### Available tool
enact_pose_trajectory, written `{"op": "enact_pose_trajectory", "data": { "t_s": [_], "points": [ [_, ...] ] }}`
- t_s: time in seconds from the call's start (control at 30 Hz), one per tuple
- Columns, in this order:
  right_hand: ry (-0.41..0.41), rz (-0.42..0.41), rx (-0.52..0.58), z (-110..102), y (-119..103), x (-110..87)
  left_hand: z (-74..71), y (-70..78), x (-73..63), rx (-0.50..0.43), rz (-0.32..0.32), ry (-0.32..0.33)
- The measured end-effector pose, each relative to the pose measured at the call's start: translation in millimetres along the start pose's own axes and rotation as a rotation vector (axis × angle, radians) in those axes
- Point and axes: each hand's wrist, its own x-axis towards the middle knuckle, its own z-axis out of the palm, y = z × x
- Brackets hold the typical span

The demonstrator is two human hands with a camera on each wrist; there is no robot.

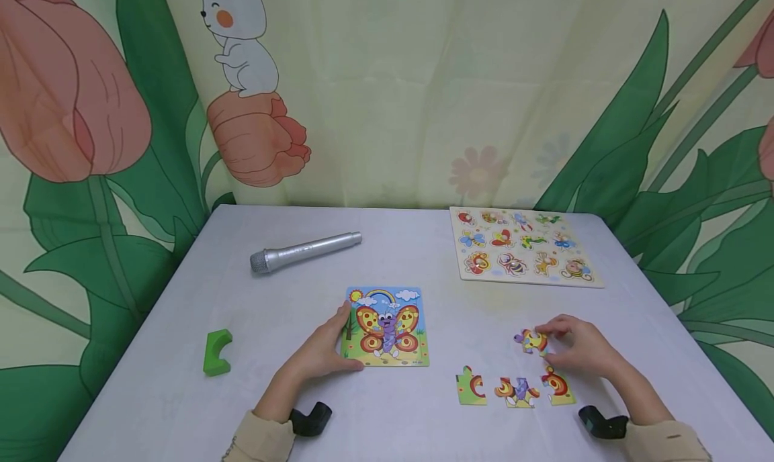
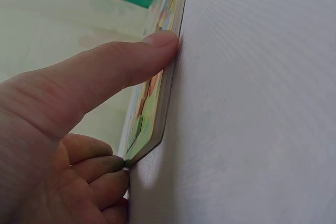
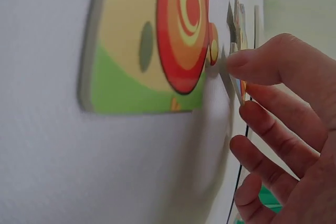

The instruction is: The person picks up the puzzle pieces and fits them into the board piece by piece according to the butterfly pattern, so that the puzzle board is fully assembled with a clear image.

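Note:
A square butterfly puzzle point(image 1: 387, 328) lies on the table in the head view, its picture looking complete. My left hand point(image 1: 329, 344) holds its left side, with the thumb point(image 2: 152, 51) against the near edge and the fingers at the left edge. Further right, my right hand point(image 1: 580, 344) pinches a colourful puzzle piece point(image 1: 532, 342) between thumb and fingertips; the right wrist view shows it tilted off the table. Below lie a green-edged piece point(image 1: 468, 388), a middle piece point(image 1: 517, 393) and a corner piece point(image 1: 561, 386) with a red and orange swirl point(image 3: 181, 40).
A silver microphone point(image 1: 308, 251) lies at the back left. At the back right is an insect picture board point(image 1: 526, 247). One green curved block point(image 1: 216, 353) rests at the left. A printed curtain point(image 1: 393, 99) hangs behind the white table point(image 1: 151, 408).

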Motion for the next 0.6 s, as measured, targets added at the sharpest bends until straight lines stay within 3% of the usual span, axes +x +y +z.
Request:
{"op": "enact_pose_trajectory", "data": {
  "t_s": [0.23,0.6],
  "points": [
    [0.033,-0.020,0.010,3,-10,5.7,-0.5,0.0,-0.2,0.007,-0.002,-0.002],
    [0.056,-0.150,0.077,8,-42,24.0,-0.3,-0.4,-0.4,0.006,-0.001,-0.004]
  ]
}}
